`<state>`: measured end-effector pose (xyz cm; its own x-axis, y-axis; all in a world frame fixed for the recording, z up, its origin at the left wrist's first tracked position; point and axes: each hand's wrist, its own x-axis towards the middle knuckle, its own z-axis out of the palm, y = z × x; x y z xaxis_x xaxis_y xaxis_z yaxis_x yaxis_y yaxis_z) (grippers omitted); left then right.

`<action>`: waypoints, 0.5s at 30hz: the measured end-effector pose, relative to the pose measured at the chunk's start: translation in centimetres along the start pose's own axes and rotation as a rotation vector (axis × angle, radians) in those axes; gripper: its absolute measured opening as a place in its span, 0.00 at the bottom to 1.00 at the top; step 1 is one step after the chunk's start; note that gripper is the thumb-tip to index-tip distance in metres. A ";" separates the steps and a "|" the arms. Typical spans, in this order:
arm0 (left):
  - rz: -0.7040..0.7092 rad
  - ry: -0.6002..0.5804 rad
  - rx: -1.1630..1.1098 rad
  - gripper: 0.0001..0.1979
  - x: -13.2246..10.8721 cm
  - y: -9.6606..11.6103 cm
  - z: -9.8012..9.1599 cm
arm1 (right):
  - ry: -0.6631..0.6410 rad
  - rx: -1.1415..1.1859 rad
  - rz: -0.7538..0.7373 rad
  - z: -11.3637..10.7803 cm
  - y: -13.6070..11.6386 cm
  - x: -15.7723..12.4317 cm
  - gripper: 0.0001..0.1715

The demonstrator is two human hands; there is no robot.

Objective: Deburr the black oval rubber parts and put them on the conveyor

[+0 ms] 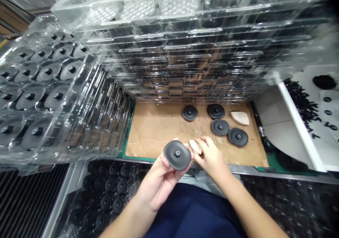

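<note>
My left hand (165, 176) grips a dark grey, rounded disc-like part (173, 162) by its edge, its raised centre stud facing up. Close by on the right, my right hand (212, 156) pinches a small pale, wedge-shaped block (195, 146) at the disc's right edge; whether the two touch I cannot tell. Beyond my hands, several similar dark discs, one of them a single disc (190, 113) to the left, lie on a brown cardboard sheet (150, 128). A second pale block (240, 118), pointed at one end, rests at the sheet's right side.
Tall stacks of clear plastic trays (169, 54) wall off the back, and another tray stack (53, 86) full of discs stands at the left. On the right is a white bin (299, 121) beside a pile of small black parts (300, 102). More discs (106, 185) sit lower left.
</note>
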<state>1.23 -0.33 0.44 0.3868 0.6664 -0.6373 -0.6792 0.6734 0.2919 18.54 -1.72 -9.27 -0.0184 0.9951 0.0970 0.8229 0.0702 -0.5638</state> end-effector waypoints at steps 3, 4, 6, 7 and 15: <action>0.028 0.054 -0.029 0.32 -0.1 -0.1 0.0 | 0.055 -0.003 -0.012 0.4 0.5 0.1 0.19; 0.038 0.070 -0.036 0.32 -0.1 -0.1 0.0 | 0.071 -0.002 -0.011 0.5 0.8 0.3 0.20; 0.061 0.097 -0.051 0.31 -0.1 -0.2 -0.2 | 0.092 -0.003 -0.004 0.7 1.4 0.9 0.22; 0.076 0.111 -0.059 0.30 -0.1 -0.2 -0.2 | 0.093 -0.006 0.001 0.7 1.7 1.4 0.22; 0.141 0.105 -0.062 0.30 -0.9 -0.2 -0.6 | 0.001 -0.006 -0.025 -0.3 1.8 3.3 0.22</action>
<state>0.66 -1.28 0.57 0.2202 0.7132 -0.6655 -0.7603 0.5529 0.3410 20.17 1.65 -9.71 -0.0381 0.9930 0.1121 0.8258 0.0944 -0.5560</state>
